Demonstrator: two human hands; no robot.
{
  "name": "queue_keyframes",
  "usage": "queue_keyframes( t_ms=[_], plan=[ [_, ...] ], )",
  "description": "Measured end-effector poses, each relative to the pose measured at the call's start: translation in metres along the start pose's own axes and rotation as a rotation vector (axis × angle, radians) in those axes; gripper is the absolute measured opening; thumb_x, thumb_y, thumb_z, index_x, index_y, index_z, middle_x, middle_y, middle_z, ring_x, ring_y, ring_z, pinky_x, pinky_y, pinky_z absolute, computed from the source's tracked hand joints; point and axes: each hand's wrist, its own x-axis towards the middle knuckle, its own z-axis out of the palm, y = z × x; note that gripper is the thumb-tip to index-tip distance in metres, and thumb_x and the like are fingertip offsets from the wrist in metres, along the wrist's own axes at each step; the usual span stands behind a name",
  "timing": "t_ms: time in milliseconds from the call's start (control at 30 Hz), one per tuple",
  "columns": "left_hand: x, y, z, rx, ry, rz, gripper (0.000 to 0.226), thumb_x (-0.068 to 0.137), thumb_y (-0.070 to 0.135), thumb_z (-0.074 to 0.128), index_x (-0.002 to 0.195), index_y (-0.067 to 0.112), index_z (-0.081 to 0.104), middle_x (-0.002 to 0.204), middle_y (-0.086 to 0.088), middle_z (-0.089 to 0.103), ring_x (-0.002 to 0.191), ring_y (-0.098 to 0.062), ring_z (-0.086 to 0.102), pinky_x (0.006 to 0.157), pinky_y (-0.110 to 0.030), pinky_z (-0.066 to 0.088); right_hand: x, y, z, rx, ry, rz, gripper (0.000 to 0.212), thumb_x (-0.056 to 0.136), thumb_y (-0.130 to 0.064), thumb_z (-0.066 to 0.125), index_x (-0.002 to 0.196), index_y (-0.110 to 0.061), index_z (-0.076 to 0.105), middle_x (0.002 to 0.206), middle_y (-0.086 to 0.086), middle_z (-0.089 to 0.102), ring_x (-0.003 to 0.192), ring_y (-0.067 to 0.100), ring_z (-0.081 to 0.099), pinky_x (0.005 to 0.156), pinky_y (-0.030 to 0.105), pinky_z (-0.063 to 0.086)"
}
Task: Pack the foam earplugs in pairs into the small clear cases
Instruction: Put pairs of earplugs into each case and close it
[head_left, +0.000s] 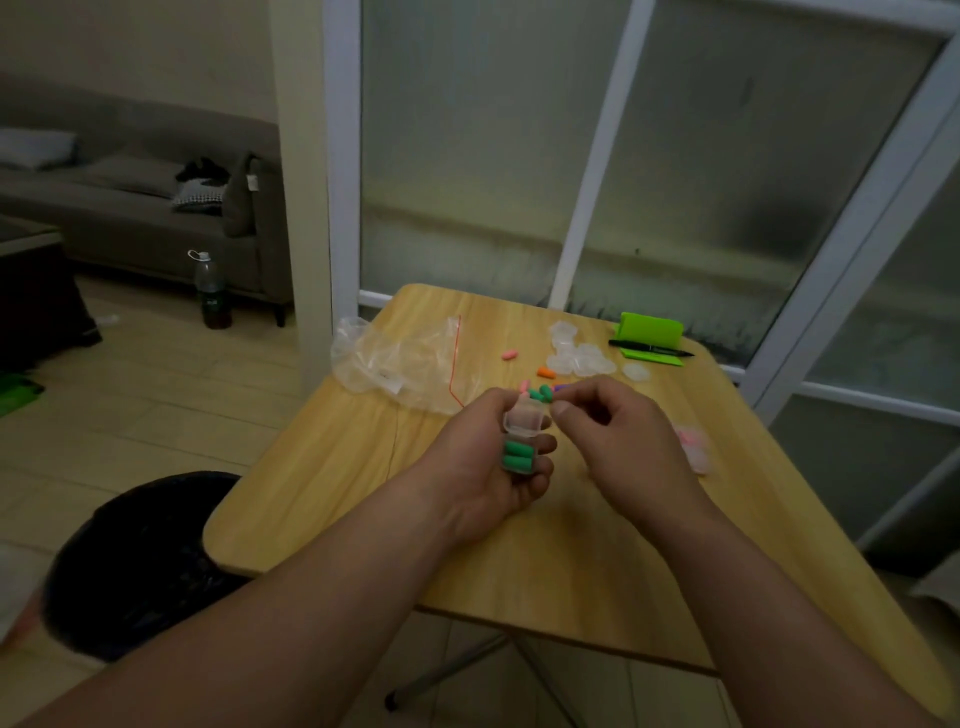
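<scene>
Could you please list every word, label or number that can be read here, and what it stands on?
No text can be read.
Bottle label: too small and blurred to read.
Black pen: no print can be made out.
Clear case in the left hand: no print shows.

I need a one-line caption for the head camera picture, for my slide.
Left hand holds an open clear case with two green earplugs inside; right hand beside its lid, above the wooden table.
</scene>
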Motion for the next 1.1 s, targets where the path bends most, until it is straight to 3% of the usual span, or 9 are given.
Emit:
queue_keyframes(
  t_ms=[133,300,467,667,733,833,900,1000,1100],
  plan=[
    [0.001,-0.001,-0.002,0.010,-0.028,-0.008,0.048,0.106,0.048,0.037,0.125,0.013,0.063,0.078,-0.006,0.051,0.062,-0.017,0.048,0.059,-0.030,0.040,-0.002,0.002,0.005,0.035,-0.103,0.043,0.018,0.104,-0.031,0.062,0.116,-0.032,0.075,0.105,-0.015,0.074,0.098,-0.001,0.066,0.084,0.027,0.052],
    [0.003,0.003,-0.004,-0.024,0.029,0.007,0.072,0.106,0.060,0.033,0.140,0.003,0.061,0.083,-0.010,0.061,0.063,-0.018,0.054,0.059,-0.029,0.046,-0.009,-0.004,0.009,-0.042,-0.157,-0.059,0.024,0.106,-0.040,0.056,0.114,-0.038,0.079,0.103,-0.019,0.069,0.100,-0.002,0.062,0.082,0.023,0.048],
    [0.001,0.012,-0.008,-0.104,0.059,0.013,0.073,0.107,0.059,0.035,0.138,-0.002,0.059,0.114,-0.019,0.068,0.085,-0.025,0.067,0.070,-0.034,0.056,-0.018,-0.008,0.011,-0.172,-0.168,-0.224,0.025,0.098,-0.043,0.068,0.122,-0.041,0.075,0.113,-0.026,0.066,0.113,-0.005,0.053,0.096,0.025,0.044],
    [0.002,0.010,-0.006,-0.108,0.005,0.029,0.072,0.107,0.055,0.038,0.138,-0.007,0.057,0.089,-0.016,0.058,0.066,-0.022,0.053,0.066,-0.033,0.047,-0.023,-0.005,0.013,-0.290,-0.220,-0.251,0.040,0.092,-0.032,0.078,0.128,-0.039,0.064,0.121,-0.020,0.063,0.112,-0.003,0.055,0.090,0.017,0.046],
    [0.000,0.008,-0.007,-0.081,-0.040,0.027,0.065,0.107,0.047,0.040,0.141,-0.006,0.055,0.094,-0.019,0.059,0.075,-0.025,0.057,0.070,-0.034,0.051,-0.023,-0.005,0.011,-0.253,-0.215,-0.240,0.038,0.092,-0.028,0.079,0.127,-0.035,0.063,0.120,-0.019,0.064,0.109,-0.008,0.056,0.083,0.007,0.044],
    [-0.003,0.002,-0.008,0.029,-0.124,0.058,0.046,0.105,0.026,0.047,0.141,0.000,0.057,0.124,-0.029,0.064,0.115,-0.035,0.064,0.087,-0.040,0.059,-0.020,-0.001,0.003,-0.155,-0.167,-0.204,0.037,0.093,-0.022,0.079,0.124,-0.031,0.061,0.120,-0.014,0.066,0.104,-0.019,0.057,0.075,-0.003,0.041],
    [-0.002,-0.003,-0.007,0.061,-0.131,0.076,0.036,0.105,0.012,0.050,0.137,-0.005,0.057,0.123,-0.026,0.063,0.118,-0.032,0.066,0.086,-0.041,0.064,-0.019,0.004,-0.001,-0.152,-0.143,-0.193,0.040,0.094,-0.025,0.077,0.128,-0.032,0.059,0.125,-0.011,0.065,0.110,-0.014,0.058,0.078,-0.004,0.040],
    [-0.002,-0.007,-0.004,0.118,-0.115,0.071,0.019,0.105,0.005,0.050,0.120,-0.004,0.058,0.110,-0.025,0.063,0.100,-0.024,0.071,0.075,-0.037,0.065,-0.018,0.013,-0.007,-0.203,-0.162,-0.172,0.060,0.090,-0.036,0.079,0.143,-0.035,0.052,0.139,-0.014,0.058,0.125,-0.004,0.053,0.090,0.001,0.040],
    [-0.001,-0.009,-0.002,0.122,-0.061,0.072,0.023,0.106,0.006,0.051,0.125,-0.004,0.058,0.099,-0.021,0.075,0.092,-0.027,0.070,0.072,-0.036,0.064,-0.022,0.017,-0.012,-0.214,-0.164,-0.150,0.071,0.085,-0.046,0.080,0.148,-0.035,0.048,0.146,-0.016,0.055,0.136,0.003,0.048,0.110,0.028,0.044]
  ],
)
